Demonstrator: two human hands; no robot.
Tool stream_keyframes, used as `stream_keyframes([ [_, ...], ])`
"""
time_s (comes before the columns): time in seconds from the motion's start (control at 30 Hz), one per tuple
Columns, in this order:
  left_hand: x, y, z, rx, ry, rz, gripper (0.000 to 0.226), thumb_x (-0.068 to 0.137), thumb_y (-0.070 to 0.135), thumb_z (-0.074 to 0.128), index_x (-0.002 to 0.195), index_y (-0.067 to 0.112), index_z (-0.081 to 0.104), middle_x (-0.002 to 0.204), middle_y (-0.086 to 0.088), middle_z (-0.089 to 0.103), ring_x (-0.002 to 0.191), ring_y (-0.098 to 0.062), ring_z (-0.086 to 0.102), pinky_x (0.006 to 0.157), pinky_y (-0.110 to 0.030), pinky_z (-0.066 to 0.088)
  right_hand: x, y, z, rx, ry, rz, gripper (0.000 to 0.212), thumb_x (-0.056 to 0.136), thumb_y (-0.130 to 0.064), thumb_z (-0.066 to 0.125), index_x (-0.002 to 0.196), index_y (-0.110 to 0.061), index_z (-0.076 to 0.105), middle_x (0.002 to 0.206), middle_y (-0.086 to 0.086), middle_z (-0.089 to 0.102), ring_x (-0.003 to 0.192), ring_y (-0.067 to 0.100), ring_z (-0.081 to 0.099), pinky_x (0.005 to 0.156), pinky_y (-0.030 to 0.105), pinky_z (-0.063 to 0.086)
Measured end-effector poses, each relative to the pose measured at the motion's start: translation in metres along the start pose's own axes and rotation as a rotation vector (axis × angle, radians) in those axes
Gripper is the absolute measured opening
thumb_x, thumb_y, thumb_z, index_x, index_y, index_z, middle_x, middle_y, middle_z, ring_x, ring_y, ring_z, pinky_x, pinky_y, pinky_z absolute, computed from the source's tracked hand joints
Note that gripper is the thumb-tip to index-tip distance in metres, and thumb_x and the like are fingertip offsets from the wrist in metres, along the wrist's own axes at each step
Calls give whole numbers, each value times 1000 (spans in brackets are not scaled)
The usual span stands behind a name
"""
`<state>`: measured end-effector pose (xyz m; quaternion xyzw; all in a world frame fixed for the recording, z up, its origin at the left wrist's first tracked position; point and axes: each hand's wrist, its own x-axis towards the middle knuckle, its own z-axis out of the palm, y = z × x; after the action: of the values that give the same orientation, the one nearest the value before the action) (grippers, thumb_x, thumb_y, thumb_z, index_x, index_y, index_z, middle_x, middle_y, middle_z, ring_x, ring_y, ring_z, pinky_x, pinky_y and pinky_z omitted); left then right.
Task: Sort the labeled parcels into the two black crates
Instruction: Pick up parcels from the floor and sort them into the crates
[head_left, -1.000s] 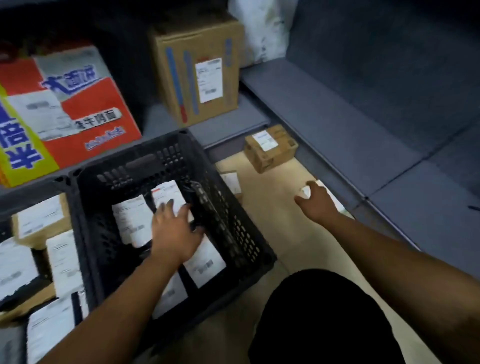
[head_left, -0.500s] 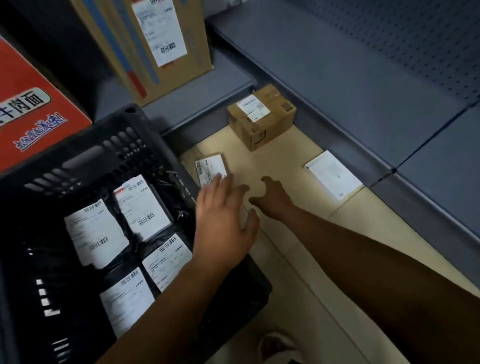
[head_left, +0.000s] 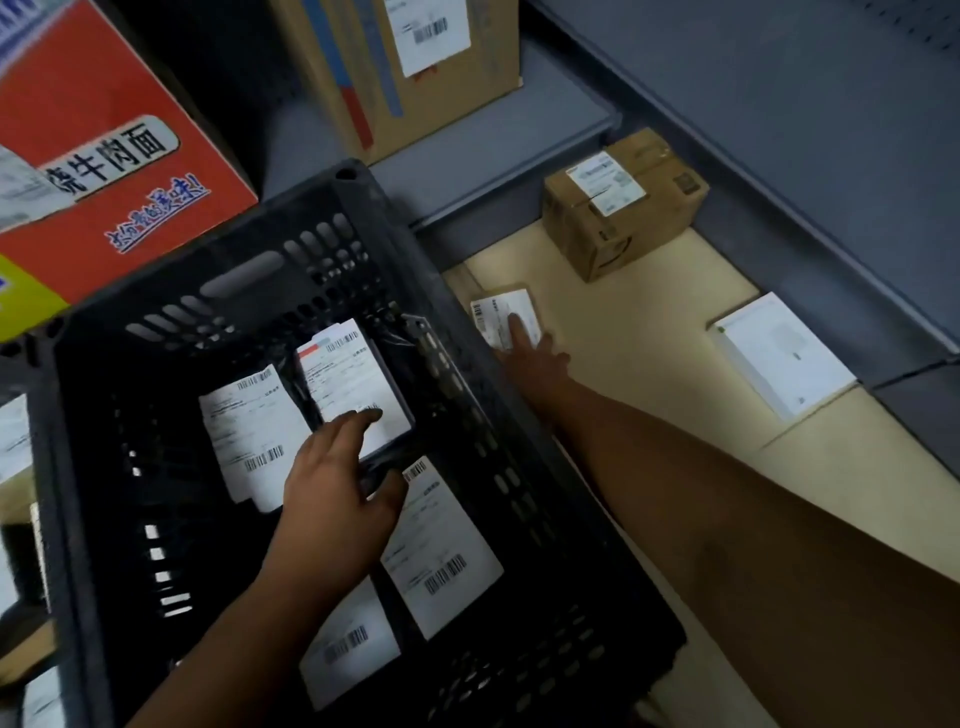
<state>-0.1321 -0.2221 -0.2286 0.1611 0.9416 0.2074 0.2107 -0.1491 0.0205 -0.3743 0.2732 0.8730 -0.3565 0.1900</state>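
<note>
A black crate (head_left: 395, 218) fills the lower left and holds several black parcels with white barcode labels (head_left: 441, 551). My left hand (head_left: 332, 499) is inside it, fingers spread, fingertips resting on the labeled parcel (head_left: 348, 374) at the crate's far side. My right hand (head_left: 530, 353) reaches along the crate's right wall, its fingers laid flat on a small labeled parcel (head_left: 498, 312) on the beige floor. A brown labeled box (head_left: 618, 228) and a flat white parcel (head_left: 779, 358) lie farther right. More labeled parcels (head_left: 13, 436) show at the left edge.
A tall cardboard box (head_left: 415, 67) and a red printed carton (head_left: 104, 156) stand on a low grey shelf behind the crate. A grey shelf base (head_left: 779, 130) borders the floor strip on the right. My right forearm crosses the floor beside the crate.
My left hand has moved from over the crate's right rim back down onto the parcels inside. My right hand has shifted left and forward onto the small parcel beside the crate.
</note>
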Motion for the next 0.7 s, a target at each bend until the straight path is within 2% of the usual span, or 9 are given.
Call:
stream_keyframes([
  [0.1,-2,0,-13,17,-75,-2,57,87,24,69,140,28,50,126,-2,56,122,-27,48,105,-49,42,-12,22,0,-75,97,7,58,103,-41,46,156,-38,22,166,10,-5,146,48,6,117,61,18],
  [0.2,-9,1,-42,-24,-83,6,50,91,28,67,138,34,51,125,9,51,124,-15,43,107,-36,37,-26,43,-9,-156,259,37,52,98,-49,51,146,-49,32,163,7,2,134,48,22,108,59,31],
  [0.3,-33,2,-74,-157,-54,-8,44,92,27,66,131,40,53,132,15,47,113,-1,50,94,-22,41,-53,38,-48,-148,414,66,45,98,-44,48,142,-47,37,160,8,9,128,46,27,104,56,34],
  [0.37,-58,4,-95,-246,-47,-22,41,92,27,66,129,43,54,136,18,44,95,17,55,82,-8,39,-72,20,-83,-166,469,65,49,95,-38,52,142,-46,38,159,7,9,127,46,28,103,53,34],
  [0.4,-71,5,-105,-282,-48,-22,42,92,28,67,128,44,54,136,20,43,92,20,55,81,-9,37,-82,5,-101,-154,495,48,53,93,-35,55,143,-46,38,159,7,9,128,45,28,103,52,34],
  [0.5,-103,2,-137,-347,0,8,41,89,29,70,123,47,57,129,21,50,109,5,52,90,-17,37,-122,-57,-145,-73,571,-91,72,88,-33,65,149,-48,30,158,6,12,134,38,26,109,50,30],
  [0.53,-109,0,-147,-371,26,5,40,89,28,71,122,46,57,124,17,53,106,0,54,88,-18,38,-139,-81,-156,-24,605,-147,79,84,-33,70,150,-48,28,156,5,14,134,34,27,109,46,29],
  [0.6,-115,-6,-160,-450,83,-37,38,89,26,72,120,45,60,115,9,58,99,-8,57,85,-26,41,-173,-131,-166,104,635,-224,95,74,-30,77,150,-48,23,150,4,18,132,30,30,105,43,37],
  [0.7,-121,-11,-178,-780,134,-157,29,87,29,74,113,40,65,119,9,64,111,-11,59,95,-34,44,-218,-205,-154,291,582,-283,104,65,-28,77,147,-53,18,137,3,34,127,30,38,101,47,45],
])
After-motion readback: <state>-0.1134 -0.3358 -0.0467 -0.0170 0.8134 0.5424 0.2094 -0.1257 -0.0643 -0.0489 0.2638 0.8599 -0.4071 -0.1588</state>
